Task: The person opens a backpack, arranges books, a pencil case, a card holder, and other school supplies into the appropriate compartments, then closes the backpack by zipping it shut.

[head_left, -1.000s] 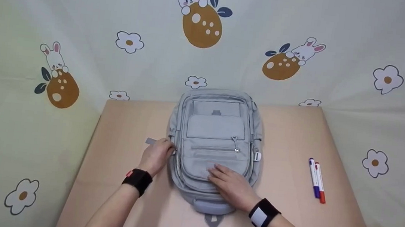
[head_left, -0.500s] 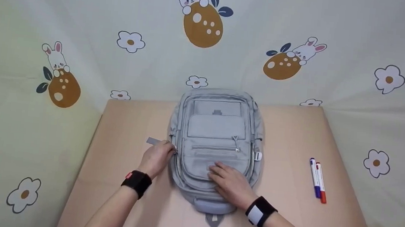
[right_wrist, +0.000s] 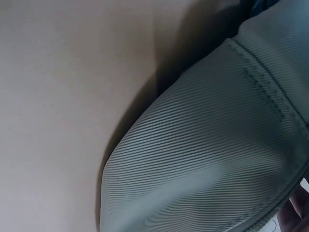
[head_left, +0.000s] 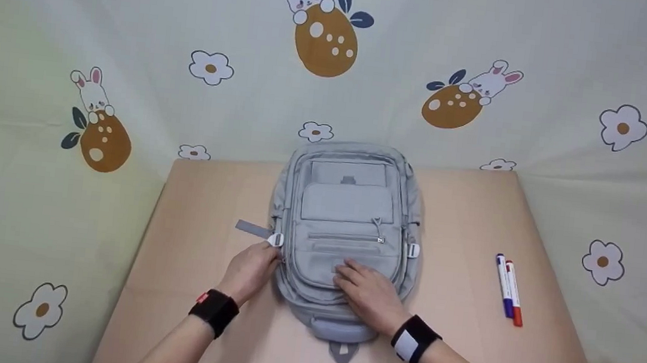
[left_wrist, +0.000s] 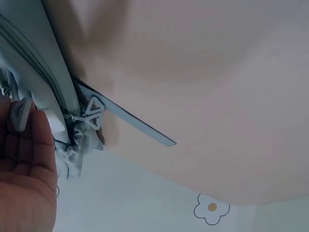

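A grey backpack (head_left: 351,202) lies front up on the table, its top handle (head_left: 341,330) toward me. At its left edge my left hand (head_left: 249,271) pinches a triangular zipper pull (left_wrist: 20,115), seen at the fingers in the left wrist view. Just above that hand are a white side buckle (head_left: 276,239) and a loose grey strap (head_left: 252,229) lying outward. Another zipper pull (left_wrist: 94,113) hangs beside the strap. My right hand (head_left: 372,298) rests flat on the lower front of the bag, fingers extended. In the right wrist view ribbed grey fabric (right_wrist: 193,159) hides most of that hand.
Two markers, one with a blue cap (head_left: 505,288) and one with a red cap (head_left: 514,295), lie side by side on the right of the table (head_left: 463,220). A patterned cloth (head_left: 234,112) hangs behind and along both sides.
My left hand has slid along the bag's left edge toward me with the zipper pull, uncovering the white buckle. My right hand has stayed nearly still on the bag.
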The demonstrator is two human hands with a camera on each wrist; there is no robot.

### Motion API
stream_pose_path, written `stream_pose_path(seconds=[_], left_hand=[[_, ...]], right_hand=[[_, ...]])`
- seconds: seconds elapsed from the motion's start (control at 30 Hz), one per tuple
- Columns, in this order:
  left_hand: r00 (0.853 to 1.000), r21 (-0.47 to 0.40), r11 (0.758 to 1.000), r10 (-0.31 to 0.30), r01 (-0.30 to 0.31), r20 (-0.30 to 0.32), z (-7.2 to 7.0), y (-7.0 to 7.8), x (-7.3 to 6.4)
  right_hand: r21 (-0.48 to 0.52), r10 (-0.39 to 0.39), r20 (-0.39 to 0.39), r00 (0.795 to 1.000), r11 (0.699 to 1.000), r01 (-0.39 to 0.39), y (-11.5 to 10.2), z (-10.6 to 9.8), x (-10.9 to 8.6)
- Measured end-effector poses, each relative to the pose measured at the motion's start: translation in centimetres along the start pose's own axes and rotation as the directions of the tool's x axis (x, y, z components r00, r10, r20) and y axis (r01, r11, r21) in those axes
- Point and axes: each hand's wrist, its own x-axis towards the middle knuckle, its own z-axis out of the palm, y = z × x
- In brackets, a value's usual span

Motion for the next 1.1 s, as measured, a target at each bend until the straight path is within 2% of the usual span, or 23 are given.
stream_pose_path(seconds=[0.2,0.5,0.7,0.87,1.1], left_hand=[[1.000,-0.003,1.000,0.014,-0.014,0.013,0.2,0.3,-0.8],[1.000,-0.020,1.000,0.002,-0.002,0.008,0.6,0.1,-1.0],[1.000,-0.038,0.999,0.002,-0.003,-0.020,0.7,0.2,-1.2],[0.998,-0.028,0.999,0.032,-0.034,-0.057,0.9,0.3,-1.7],[0.998,-0.053,0.999,0.004,-0.007,-0.056,0.8,0.3,-1.9]], right_hand=[[-0.005,0.001,-0.004,1.000,1.000,-0.001,0.0,0.2,0.0],[0.069,0.001,0.048,0.999,0.998,-0.005,0.4,-0.5,-0.5],[0.096,0.009,0.025,1.000,0.995,-0.011,1.1,-1.4,-1.5],[0.069,0.062,0.016,0.998,0.996,-0.063,2.2,-2.4,-3.0],[0.082,0.180,0.032,0.983,0.980,-0.183,3.6,-3.4,-4.4]])
